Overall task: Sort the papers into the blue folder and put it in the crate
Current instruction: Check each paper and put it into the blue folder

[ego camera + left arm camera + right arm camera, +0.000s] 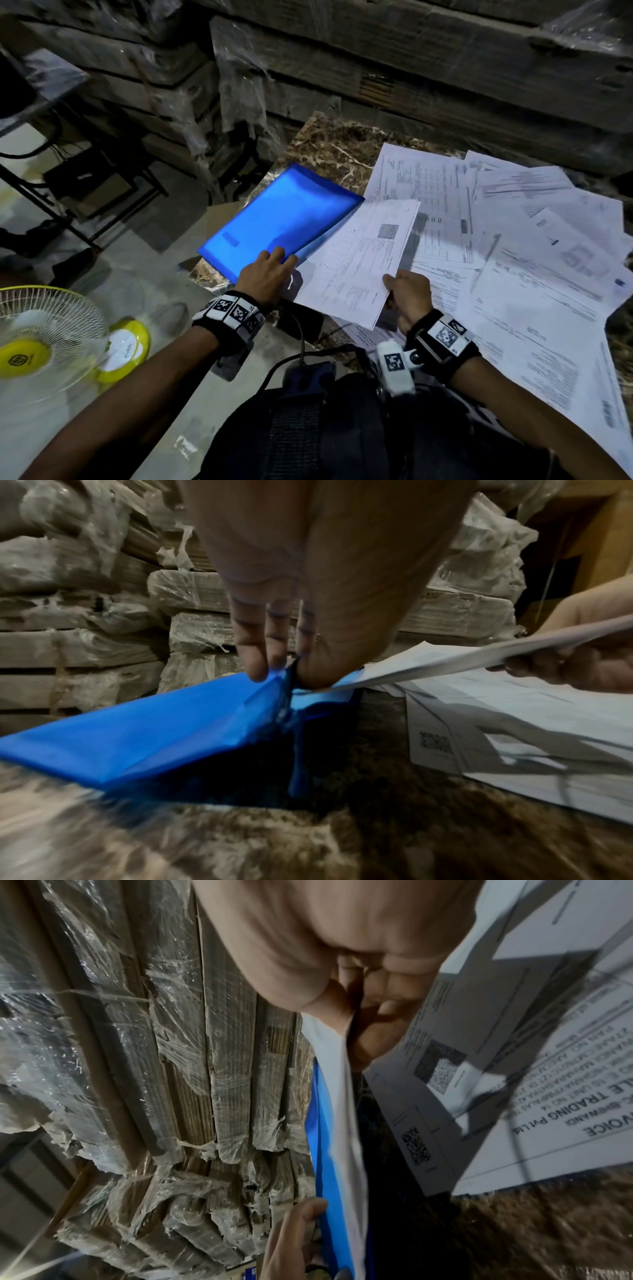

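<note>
Folder: blue folder (284,216) lies at the marble table's (329,144) 9 o'clock edge, near cover lifted.
Left hand: left hand (269,277) pinches that cover's near edge, thumb underneath.
Right hand: right hand (409,294) grips one printed sheet (359,260) by its near corner, angled toward the folder's opening.
Papers: loose papers (513,240) spread toward 3 o'clock; one reads "TRADING Pvt Ltd" and "INVOICE" (561,1110).
Fan: yellow fan (44,346) at 8 o'clock.
</note>
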Action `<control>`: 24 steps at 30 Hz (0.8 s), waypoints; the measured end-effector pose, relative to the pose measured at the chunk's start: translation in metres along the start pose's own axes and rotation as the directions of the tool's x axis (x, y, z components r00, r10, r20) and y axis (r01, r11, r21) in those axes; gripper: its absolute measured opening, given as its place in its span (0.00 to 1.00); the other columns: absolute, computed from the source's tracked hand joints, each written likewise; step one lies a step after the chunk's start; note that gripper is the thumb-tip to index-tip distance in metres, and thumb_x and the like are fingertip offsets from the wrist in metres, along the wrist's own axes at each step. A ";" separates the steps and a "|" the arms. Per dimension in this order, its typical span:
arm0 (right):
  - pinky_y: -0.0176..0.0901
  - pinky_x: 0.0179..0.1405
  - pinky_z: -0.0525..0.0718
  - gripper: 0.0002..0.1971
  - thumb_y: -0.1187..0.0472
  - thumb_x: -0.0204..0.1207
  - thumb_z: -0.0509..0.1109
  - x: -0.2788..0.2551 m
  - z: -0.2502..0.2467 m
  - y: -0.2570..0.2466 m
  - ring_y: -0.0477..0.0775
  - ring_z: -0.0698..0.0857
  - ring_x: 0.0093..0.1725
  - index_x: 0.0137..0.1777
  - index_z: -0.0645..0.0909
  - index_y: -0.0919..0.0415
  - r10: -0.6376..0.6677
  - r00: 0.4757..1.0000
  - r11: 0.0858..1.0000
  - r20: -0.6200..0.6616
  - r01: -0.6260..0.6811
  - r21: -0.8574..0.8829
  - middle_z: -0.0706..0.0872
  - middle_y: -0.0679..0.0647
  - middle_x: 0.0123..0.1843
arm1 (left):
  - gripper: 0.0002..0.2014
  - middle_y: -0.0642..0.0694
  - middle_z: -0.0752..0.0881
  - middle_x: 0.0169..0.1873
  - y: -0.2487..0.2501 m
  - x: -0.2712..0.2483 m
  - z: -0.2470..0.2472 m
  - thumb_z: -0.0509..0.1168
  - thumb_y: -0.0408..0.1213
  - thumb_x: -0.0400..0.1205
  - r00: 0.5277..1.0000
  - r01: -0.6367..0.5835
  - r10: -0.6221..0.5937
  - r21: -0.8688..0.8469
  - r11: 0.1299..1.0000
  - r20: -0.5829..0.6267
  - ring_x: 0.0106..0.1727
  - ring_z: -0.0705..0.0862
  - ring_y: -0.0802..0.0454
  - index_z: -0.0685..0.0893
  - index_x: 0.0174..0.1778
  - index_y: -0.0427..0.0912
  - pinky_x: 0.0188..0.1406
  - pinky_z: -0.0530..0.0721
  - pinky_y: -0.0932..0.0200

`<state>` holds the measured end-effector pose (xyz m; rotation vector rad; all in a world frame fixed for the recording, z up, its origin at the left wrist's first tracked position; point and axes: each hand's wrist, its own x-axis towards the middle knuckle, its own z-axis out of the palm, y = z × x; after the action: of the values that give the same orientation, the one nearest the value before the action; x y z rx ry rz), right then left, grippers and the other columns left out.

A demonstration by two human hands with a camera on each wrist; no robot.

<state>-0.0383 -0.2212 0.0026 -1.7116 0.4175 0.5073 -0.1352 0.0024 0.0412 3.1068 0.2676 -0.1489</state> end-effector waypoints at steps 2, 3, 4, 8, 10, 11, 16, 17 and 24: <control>0.40 0.25 0.64 0.05 0.73 0.74 0.66 0.002 0.002 0.003 0.56 0.72 0.32 0.39 0.79 0.65 0.010 1.000 1.000 -0.004 -0.010 0.020 0.77 0.61 0.34 | 0.09 0.39 0.79 0.42 -0.007 -0.003 0.002 0.60 0.41 0.77 0.998 -0.053 0.053 -0.003 0.999 0.042 0.37 0.82 0.38 0.81 0.44 0.40 0.20 0.68 0.57; 0.40 0.25 0.64 0.05 0.73 0.74 0.66 0.003 0.003 0.003 0.55 0.72 0.32 0.38 0.80 0.67 0.018 1.000 0.999 -0.010 -0.018 0.027 0.78 0.62 0.34 | 0.09 0.38 0.80 0.42 -0.010 -0.005 0.002 0.60 0.38 0.78 0.995 -0.076 0.077 -0.018 0.997 0.063 0.37 0.82 0.37 0.81 0.46 0.38 0.20 0.69 0.56; 0.40 0.25 0.66 0.04 0.73 0.73 0.66 0.003 0.005 0.004 0.55 0.73 0.32 0.38 0.80 0.70 0.027 1.000 0.999 -0.016 -0.026 0.033 0.79 0.65 0.33 | 0.10 0.38 0.80 0.41 -0.011 -0.006 0.002 0.57 0.38 0.77 0.993 -0.083 0.085 -0.034 0.996 0.083 0.36 0.82 0.37 0.82 0.45 0.37 0.19 0.69 0.56; 0.44 0.31 0.67 0.08 0.71 0.74 0.66 0.003 0.010 0.008 0.55 0.72 0.32 0.40 0.77 0.80 0.016 0.999 0.999 -0.038 -0.015 0.037 0.77 0.63 0.33 | 0.24 0.39 0.80 0.50 -0.003 -0.007 0.004 0.42 0.45 0.77 0.994 -0.085 0.090 -0.084 0.993 0.059 0.44 0.80 0.36 0.80 0.53 0.37 0.24 0.69 0.51; 0.44 0.30 0.66 0.08 0.70 0.75 0.66 0.003 0.014 0.010 0.55 0.71 0.31 0.37 0.77 0.76 0.008 0.999 1.000 -0.033 -0.008 0.020 0.75 0.59 0.34 | 0.29 0.38 0.80 0.51 -0.001 -0.008 0.003 0.38 0.47 0.74 0.994 -0.087 0.094 -0.130 0.988 0.049 0.43 0.80 0.35 0.80 0.53 0.36 0.25 0.71 0.50; 0.44 0.29 0.66 0.10 0.70 0.75 0.66 0.003 0.016 0.011 0.56 0.71 0.31 0.38 0.75 0.79 0.005 1.000 1.000 -0.025 -0.004 0.023 0.75 0.60 0.34 | 0.28 0.37 0.81 0.50 0.000 -0.009 0.001 0.39 0.47 0.75 0.994 -0.095 0.102 -0.143 0.985 0.047 0.41 0.80 0.35 0.81 0.51 0.35 0.23 0.72 0.50; 0.41 0.21 0.74 0.11 0.67 0.78 0.66 0.000 0.033 0.011 0.54 0.73 0.23 0.34 0.74 0.65 0.021 0.999 0.999 0.038 -0.023 0.041 0.72 0.60 0.30 | 0.24 0.40 0.83 0.49 -0.002 -0.001 0.011 0.42 0.45 0.76 0.986 -0.164 0.164 -0.113 0.980 -0.005 0.38 0.81 0.37 0.81 0.48 0.37 0.20 0.75 0.52; 0.40 0.20 0.75 0.13 0.68 0.79 0.65 -0.001 0.037 0.009 0.53 0.72 0.20 0.32 0.73 0.63 0.025 0.998 0.999 0.050 -0.028 0.045 0.72 0.58 0.28 | 0.25 0.41 0.83 0.51 -0.003 -0.001 0.013 0.41 0.46 0.76 0.986 -0.162 0.165 -0.119 0.980 0.011 0.41 0.81 0.37 0.80 0.50 0.38 0.22 0.77 0.50; 0.38 0.18 0.77 0.11 0.67 0.82 0.59 -0.005 0.063 0.002 0.52 0.77 0.19 0.42 0.81 0.62 0.051 0.986 0.998 0.157 -0.047 -0.032 0.83 0.54 0.29 | 0.25 0.48 0.82 0.55 -0.001 0.000 0.023 0.44 0.52 0.77 0.990 -0.118 0.127 -0.141 0.983 0.054 0.47 0.82 0.39 0.81 0.56 0.46 0.31 0.83 0.47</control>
<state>-0.0506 -0.1599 -0.0066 -1.6779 0.3407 0.6824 -0.1378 0.0022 0.0188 2.9649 0.0804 -0.2155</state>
